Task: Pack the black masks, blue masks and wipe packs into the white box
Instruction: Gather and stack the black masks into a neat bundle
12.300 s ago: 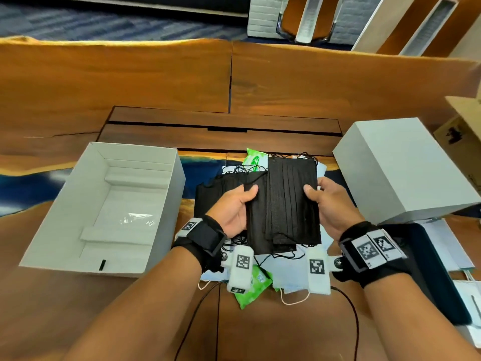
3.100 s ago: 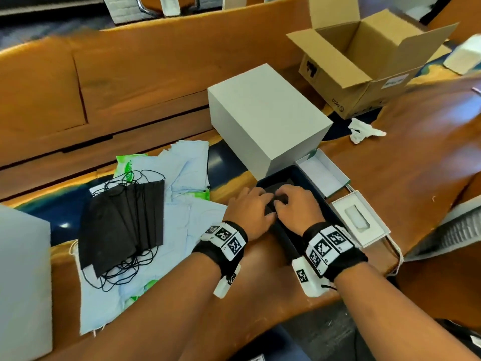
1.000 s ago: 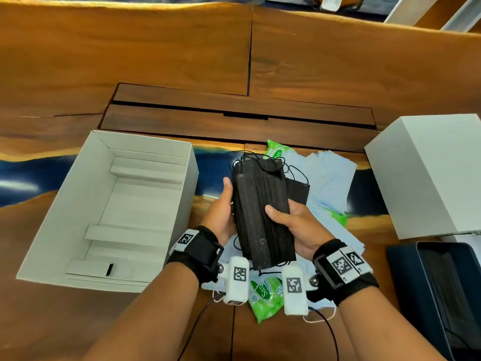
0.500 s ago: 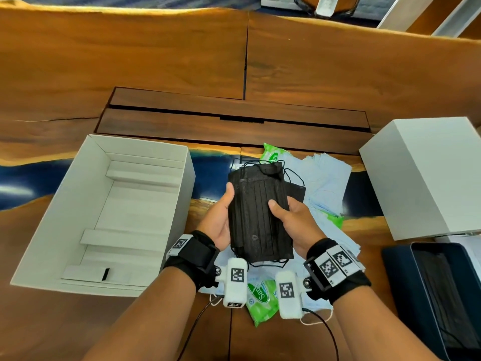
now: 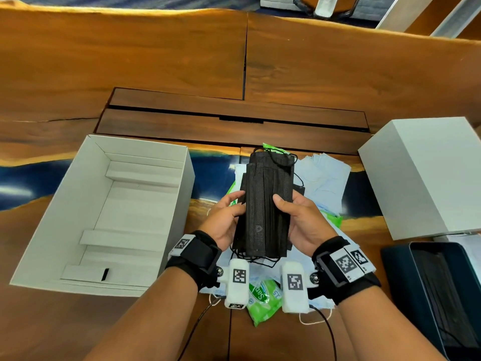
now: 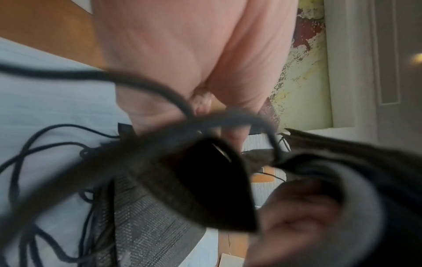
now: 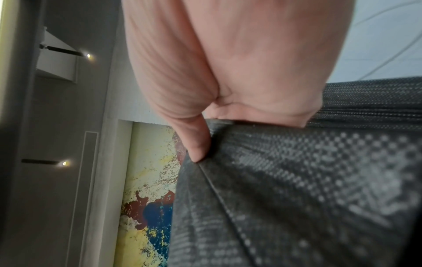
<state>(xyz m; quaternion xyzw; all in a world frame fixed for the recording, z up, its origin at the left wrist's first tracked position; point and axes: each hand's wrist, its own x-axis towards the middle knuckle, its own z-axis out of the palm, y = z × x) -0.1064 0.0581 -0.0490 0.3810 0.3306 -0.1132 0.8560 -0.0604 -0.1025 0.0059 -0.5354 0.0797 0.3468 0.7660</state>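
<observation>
A stack of black masks stands upright between both hands above the table's middle. My left hand holds its left edge and my right hand grips its right edge, thumb on the front. The right wrist view shows the thumb pressed on the black masks. Black ear loops dangle in the left wrist view. The open white box lies to the left, with nothing in it but its cardboard insert. Blue masks and green wipe packs lie under the hands.
A closed white box stands at the right. A dark blue case holding more black masks lies at the lower right. A dark wooden panel is set into the table behind the pile.
The stack of black masks has been squared up and raised a little between the hands; my left fingers have come round onto its front edge. The view has shifted slightly.
</observation>
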